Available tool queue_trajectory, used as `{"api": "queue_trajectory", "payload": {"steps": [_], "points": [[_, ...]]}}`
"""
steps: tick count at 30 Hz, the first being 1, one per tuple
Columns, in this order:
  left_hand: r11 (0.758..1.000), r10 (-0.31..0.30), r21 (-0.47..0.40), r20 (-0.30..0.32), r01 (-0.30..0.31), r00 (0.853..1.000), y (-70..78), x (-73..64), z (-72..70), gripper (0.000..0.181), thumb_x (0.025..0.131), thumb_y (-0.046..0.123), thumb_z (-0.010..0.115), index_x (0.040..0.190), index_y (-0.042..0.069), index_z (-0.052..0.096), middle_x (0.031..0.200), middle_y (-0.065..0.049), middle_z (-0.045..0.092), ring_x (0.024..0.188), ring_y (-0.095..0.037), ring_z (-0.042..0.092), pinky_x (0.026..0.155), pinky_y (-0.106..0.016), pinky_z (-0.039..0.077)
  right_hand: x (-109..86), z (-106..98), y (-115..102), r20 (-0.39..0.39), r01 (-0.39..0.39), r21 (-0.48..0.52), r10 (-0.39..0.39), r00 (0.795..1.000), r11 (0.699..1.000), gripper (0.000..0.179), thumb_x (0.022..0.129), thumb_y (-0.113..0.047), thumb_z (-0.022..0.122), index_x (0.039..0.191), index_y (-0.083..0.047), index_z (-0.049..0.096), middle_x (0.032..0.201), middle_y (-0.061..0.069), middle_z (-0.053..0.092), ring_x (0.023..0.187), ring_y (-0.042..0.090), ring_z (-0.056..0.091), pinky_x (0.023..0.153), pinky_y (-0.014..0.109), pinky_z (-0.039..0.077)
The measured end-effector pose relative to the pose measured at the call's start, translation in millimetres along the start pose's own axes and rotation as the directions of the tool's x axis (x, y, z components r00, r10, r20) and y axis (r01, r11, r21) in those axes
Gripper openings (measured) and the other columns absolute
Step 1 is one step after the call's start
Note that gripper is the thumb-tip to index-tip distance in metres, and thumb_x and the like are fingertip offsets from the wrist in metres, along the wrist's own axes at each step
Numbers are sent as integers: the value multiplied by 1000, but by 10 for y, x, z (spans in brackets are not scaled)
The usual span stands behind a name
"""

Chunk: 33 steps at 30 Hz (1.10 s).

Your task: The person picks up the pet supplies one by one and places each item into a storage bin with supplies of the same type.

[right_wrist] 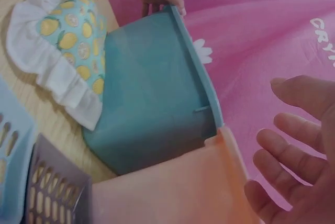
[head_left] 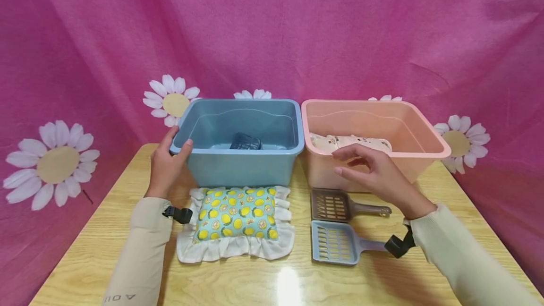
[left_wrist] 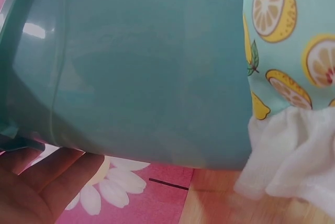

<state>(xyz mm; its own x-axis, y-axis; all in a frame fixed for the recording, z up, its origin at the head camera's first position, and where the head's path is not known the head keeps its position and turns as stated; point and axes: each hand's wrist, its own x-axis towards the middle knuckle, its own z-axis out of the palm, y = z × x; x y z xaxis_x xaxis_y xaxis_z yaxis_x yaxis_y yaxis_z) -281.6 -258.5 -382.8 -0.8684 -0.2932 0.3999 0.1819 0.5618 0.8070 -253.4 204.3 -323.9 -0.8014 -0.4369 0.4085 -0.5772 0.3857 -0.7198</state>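
Note:
My left hand [head_left: 166,163] grips the front left corner of a blue plastic bin [head_left: 242,169], thumb at the front rim and fingers along the left side. In the left wrist view the fingers [left_wrist: 68,179] lie beside the bin's wall. Inside the bin sits a dark slotted scoop head [head_left: 245,141]. Over the front rim of a pink bin [head_left: 408,131] hovers my right hand [head_left: 371,171], fingers loosely bent and holding nothing. A pale printed cloth item [head_left: 361,143] lies in that bin, partly hidden by the rim and hand.
Before the blue bin lies a lemon-print pillow [head_left: 238,216] with white ruffles. A brown slotted scoop [head_left: 331,206] and a grey-blue slotted scoop [head_left: 335,244] lie in front of the pink bin, handles rightward. Behind the wooden table [head_left: 238,282] hangs a pink floral curtain [head_left: 272,32].

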Motion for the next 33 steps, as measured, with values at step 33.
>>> {"api": "queue_trajectory", "payload": {"steps": [33], "points": [[1000,-29,3,31,29,999,23,-14,-14,65,92,48,56,149,26,37,148,-11,43,129,-37,45,103,-59,37,-1008,-114,534,41,-218,-74,221,974,973,27,89,-17,69,116,-12,68,112,4,68,98,11,61,85,22,49]]}}
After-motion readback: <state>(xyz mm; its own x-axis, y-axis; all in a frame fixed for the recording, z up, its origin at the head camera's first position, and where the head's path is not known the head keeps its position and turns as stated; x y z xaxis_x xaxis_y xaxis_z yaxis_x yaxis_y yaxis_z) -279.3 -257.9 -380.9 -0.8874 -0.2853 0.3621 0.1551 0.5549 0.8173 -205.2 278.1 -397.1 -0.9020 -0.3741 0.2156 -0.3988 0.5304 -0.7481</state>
